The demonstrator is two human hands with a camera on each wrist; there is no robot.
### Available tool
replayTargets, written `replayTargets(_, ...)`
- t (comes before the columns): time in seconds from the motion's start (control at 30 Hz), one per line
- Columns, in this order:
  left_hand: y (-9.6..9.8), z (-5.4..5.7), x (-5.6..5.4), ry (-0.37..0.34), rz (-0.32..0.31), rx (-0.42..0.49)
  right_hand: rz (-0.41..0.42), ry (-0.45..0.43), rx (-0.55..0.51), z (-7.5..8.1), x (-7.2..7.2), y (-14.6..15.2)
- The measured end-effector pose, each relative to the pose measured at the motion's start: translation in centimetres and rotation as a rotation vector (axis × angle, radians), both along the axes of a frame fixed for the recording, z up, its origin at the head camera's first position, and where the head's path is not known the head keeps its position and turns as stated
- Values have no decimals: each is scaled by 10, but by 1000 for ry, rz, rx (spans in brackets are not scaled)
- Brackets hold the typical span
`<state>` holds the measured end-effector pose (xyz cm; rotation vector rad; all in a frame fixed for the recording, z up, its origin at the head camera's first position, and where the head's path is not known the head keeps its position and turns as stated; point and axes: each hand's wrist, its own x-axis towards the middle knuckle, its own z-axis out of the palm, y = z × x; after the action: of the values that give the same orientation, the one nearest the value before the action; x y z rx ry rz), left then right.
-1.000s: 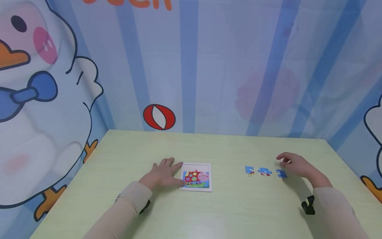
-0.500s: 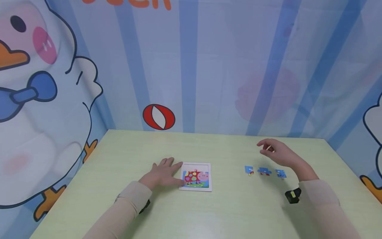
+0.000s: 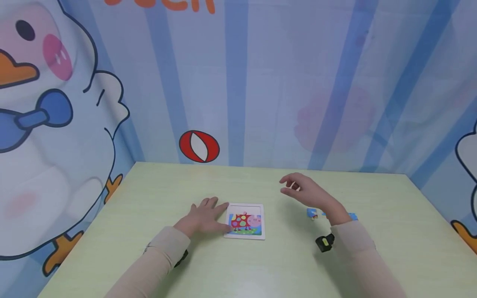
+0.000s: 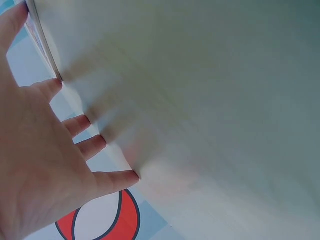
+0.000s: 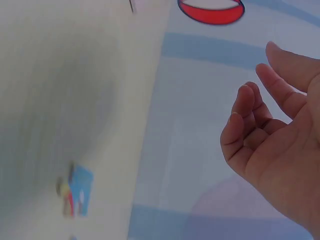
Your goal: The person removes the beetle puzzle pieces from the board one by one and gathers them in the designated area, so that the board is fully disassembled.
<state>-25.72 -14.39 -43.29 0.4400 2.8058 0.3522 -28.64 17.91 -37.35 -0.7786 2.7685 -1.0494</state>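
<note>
My left hand lies spread on the table, its thumb and index fingertip on the left side of a small white puzzle tray. In the left wrist view, those fingertips meet the tray's thin edge. Assembled in the tray's lower part is a pig picture with a red spotted body; the upper strip is bare white. Between tray and loose pieces, my right hand hovers over the table, fingers loosely bent, thumb and index apart, nothing between them. A blue jigsaw piece lies below and right of it.
Two more blue jigsaw pieces, including the right-hand one, are partly covered by the right wrist. The pale table ends at a hanging cloth printed with stripes and a duck. Small black devices sit under the wrists.
My right hand has lifted from beside the rightmost jigsaw piece and moved left past the loose pieces toward the tray. The left hand and the tray stay in place.
</note>
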Motion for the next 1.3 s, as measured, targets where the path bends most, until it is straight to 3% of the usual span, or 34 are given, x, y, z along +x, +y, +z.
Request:
replayTargets(0.37, 1, 1, 0, -2, 3, -14, 86, 10, -10, -26, 5, -65)
replayTargets(0.63, 0, 1, 0, -6, 13, -15, 63, -126, -34, -44, 3, -101)
replayTargets(1.07, 1, 1, 0, 0, -19, -12, 47, -228, 19, -55, 8, -126)
replayTargets(1.3, 1, 1, 0, 7, -36, -9, 44, -214, 54, -55, 10, -132)
